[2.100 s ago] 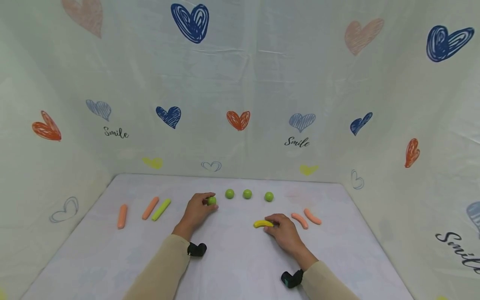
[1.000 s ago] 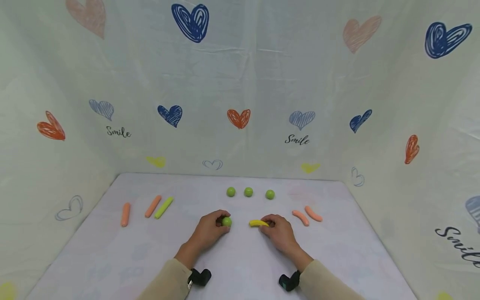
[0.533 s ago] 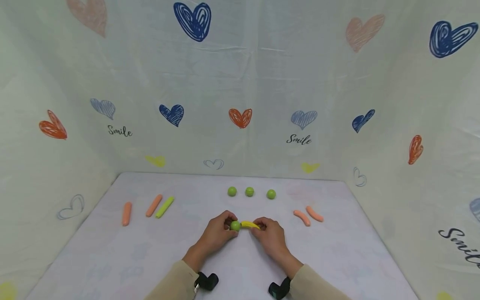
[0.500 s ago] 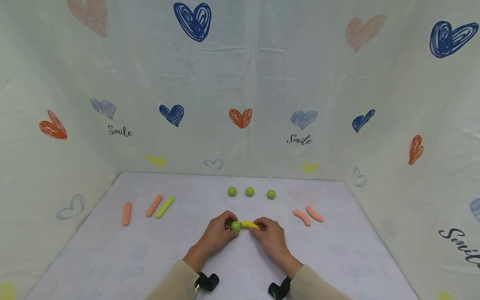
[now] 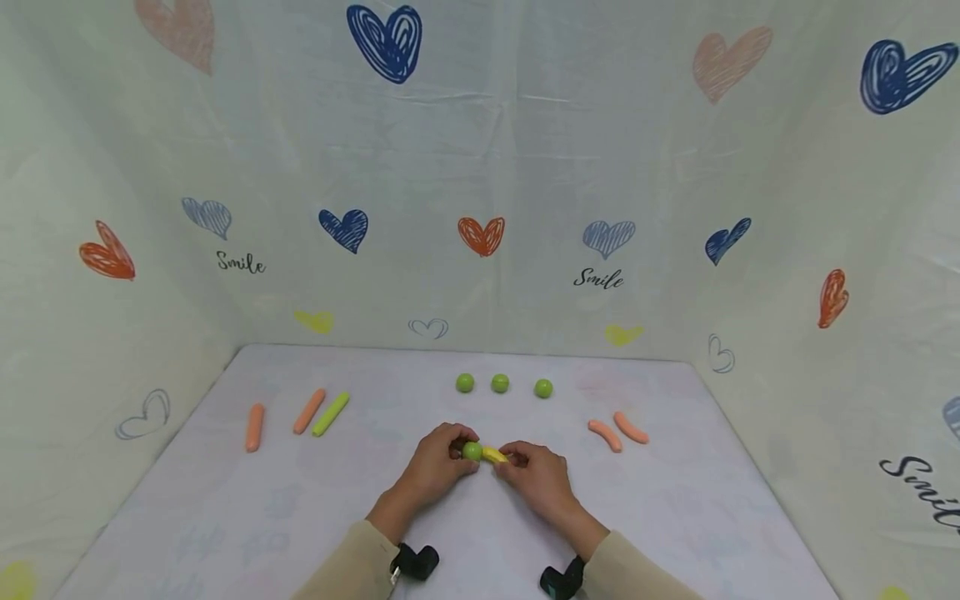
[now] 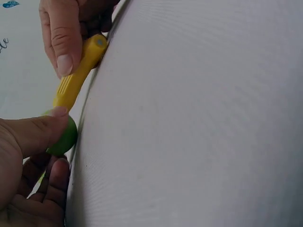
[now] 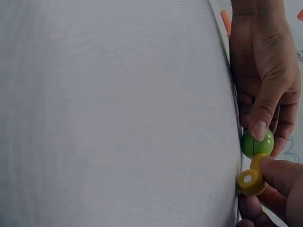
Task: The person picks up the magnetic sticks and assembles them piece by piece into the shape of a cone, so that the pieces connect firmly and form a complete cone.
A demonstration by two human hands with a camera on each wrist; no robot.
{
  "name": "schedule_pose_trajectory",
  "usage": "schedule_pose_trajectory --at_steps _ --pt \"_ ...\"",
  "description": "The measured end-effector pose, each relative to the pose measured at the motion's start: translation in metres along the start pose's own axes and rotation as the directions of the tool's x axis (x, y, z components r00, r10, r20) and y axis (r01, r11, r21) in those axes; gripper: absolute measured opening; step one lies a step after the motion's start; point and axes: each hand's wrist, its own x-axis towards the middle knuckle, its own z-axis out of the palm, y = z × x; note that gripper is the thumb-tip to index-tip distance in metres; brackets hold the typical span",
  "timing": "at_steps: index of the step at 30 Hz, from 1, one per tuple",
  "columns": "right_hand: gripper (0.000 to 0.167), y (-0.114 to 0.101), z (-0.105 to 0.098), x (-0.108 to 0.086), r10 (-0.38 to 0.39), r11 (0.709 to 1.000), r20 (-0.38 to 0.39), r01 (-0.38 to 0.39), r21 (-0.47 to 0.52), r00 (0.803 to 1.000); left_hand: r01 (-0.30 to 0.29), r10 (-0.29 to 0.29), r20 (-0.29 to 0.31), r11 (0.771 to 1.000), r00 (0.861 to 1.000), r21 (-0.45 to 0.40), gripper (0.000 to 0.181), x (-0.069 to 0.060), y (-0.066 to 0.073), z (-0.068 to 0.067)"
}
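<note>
White table (image 5: 187, 500) before you, closed in left, right and far by pale sheets (image 5: 555, 167) printed with hearts (image 5: 481, 237) and "Smile" (image 5: 241, 262). Yellow banana (image 5: 492, 454) is around mid-table, between your hands, long axis running left-right, right end slanting slightly near; left end meets the green ball (image 5: 472, 451). Your right hand (image 5: 542, 477): thumb and fingers pinching the banana. Your left hand (image 5: 435, 462): thumb and fingers clamped on the ball.
</note>
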Motion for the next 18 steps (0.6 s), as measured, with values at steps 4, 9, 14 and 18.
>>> schedule_pose_trajectory --at_steps 4,9,14,18 --pt "0.024 0.0 -0.001 -0.002 -0.042 0.999 0.033 0.043 -0.029 0.999 0.016 -0.016 -0.004 0.999 1.0 -0.029 0.034 0.001 0.0 -0.002" --pt "0.018 -0.001 0.0 -0.006 -0.101 0.994 0.072 0.104 -0.038 0.992 0.018 -0.017 0.009 0.996 1.0 -0.091 0.029 0.003 0.003 -0.003" --pt "0.013 -0.005 0.004 -0.012 -0.132 0.991 0.102 0.133 -0.003 0.986 -0.015 0.018 0.036 0.996 0.999 -0.09 0.018 0.001 0.006 0.0" --pt "0.01 -0.007 0.004 -0.014 -0.133 0.991 0.092 0.134 0.002 0.987 -0.001 0.002 0.024 1.0 1.0 -0.031 0.015 -0.005 0.008 0.0"
